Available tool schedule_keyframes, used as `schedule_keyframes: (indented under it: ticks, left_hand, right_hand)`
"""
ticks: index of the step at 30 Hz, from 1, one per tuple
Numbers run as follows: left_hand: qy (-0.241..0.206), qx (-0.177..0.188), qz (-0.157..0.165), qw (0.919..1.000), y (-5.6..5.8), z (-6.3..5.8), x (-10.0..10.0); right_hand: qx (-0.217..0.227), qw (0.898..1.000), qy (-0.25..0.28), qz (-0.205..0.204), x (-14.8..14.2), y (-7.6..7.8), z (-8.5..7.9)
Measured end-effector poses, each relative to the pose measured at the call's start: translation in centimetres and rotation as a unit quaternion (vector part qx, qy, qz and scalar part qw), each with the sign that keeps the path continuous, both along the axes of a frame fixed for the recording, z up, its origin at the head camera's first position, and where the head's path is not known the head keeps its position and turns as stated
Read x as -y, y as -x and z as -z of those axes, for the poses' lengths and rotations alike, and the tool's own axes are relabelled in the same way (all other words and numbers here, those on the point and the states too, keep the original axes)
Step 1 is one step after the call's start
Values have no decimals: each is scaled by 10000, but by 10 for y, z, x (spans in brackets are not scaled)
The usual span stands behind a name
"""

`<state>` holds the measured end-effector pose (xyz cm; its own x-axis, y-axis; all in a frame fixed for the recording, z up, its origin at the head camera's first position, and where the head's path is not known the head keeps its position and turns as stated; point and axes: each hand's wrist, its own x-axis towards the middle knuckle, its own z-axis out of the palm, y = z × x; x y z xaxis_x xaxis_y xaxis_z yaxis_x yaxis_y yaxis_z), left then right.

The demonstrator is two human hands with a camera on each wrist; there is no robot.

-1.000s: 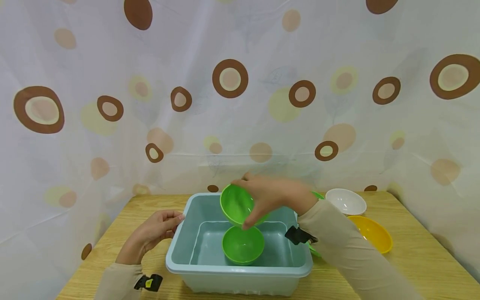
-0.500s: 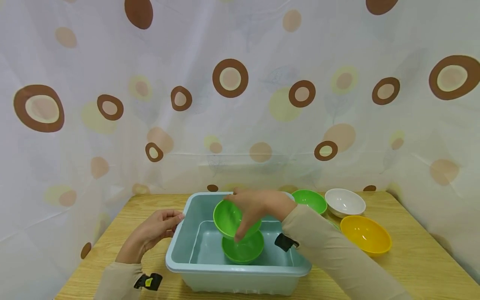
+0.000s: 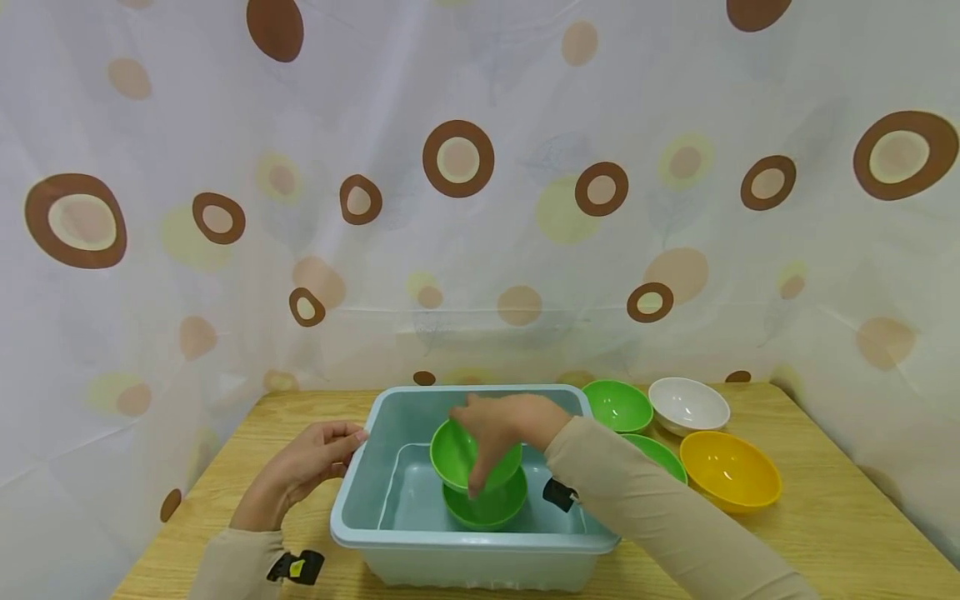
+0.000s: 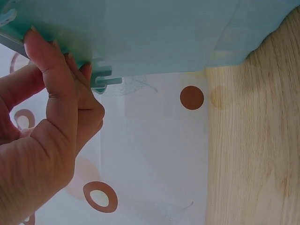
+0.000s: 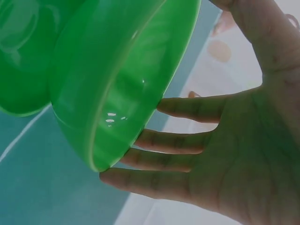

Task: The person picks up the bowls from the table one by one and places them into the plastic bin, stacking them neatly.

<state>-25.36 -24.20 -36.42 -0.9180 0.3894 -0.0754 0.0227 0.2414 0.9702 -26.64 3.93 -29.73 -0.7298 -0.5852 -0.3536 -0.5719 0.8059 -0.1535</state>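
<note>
A light blue plastic tub (image 3: 480, 543) stands on the table. My left hand (image 3: 309, 461) pinches its left rim; the left wrist view shows the fingers (image 4: 62, 82) on the tub's edge. Inside the tub, a green bowl (image 3: 483, 510) sits upright on the floor. Right above it, my right hand (image 3: 501, 423) holds a second green bowl (image 3: 448, 457) by the rim, slightly tilted, thumb and fingertips spread across it. In the right wrist view this upper bowl (image 5: 79, 89) overlaps the lower one (image 5: 21, 56), and the fingers (image 5: 168, 140) line its rim.
To the right of the tub, two green bowls (image 3: 617, 405) stand on the wooden table (image 3: 832, 517), one partly behind my right sleeve. A white bowl (image 3: 688, 406) and a yellow bowl (image 3: 729, 471) are farther right. A patterned curtain (image 3: 517, 250) hangs behind.
My right hand has brought the held green bowl down and slightly left onto the one in the tub. The left hand stays on the rim. Bowls at the right are less covered by the sleeve.
</note>
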Motion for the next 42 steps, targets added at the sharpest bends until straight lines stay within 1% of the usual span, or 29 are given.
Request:
schedule_keyframes:
  ticks: [9, 13, 17, 24, 31, 42]
  left_hand:
    - [8, 31, -45, 10000, 0, 1, 0]
    - [9, 55, -53, 10000, 0, 1, 0]
    - [-16, 48, -8, 10000, 0, 1, 0]
    - [-12, 41, -29, 10000, 0, 0, 0]
    - [-5, 70, -98, 9999, 1, 0, 0]
    - [-34, 24, -40, 10000, 0, 1, 0]
  right_hand:
    - [8, 9992, -362, 146, 5, 5, 17]
    - [-13, 9979, -587, 267, 8, 5, 22]
    - [-46, 9962, -821, 287, 10, 4, 27]
    - [7, 9942, -1029, 314, 12, 4, 31]
    - [32, 9934, -1122, 220, 13, 4, 33]
    - [33, 9906, -1353, 192, 15, 6, 40]
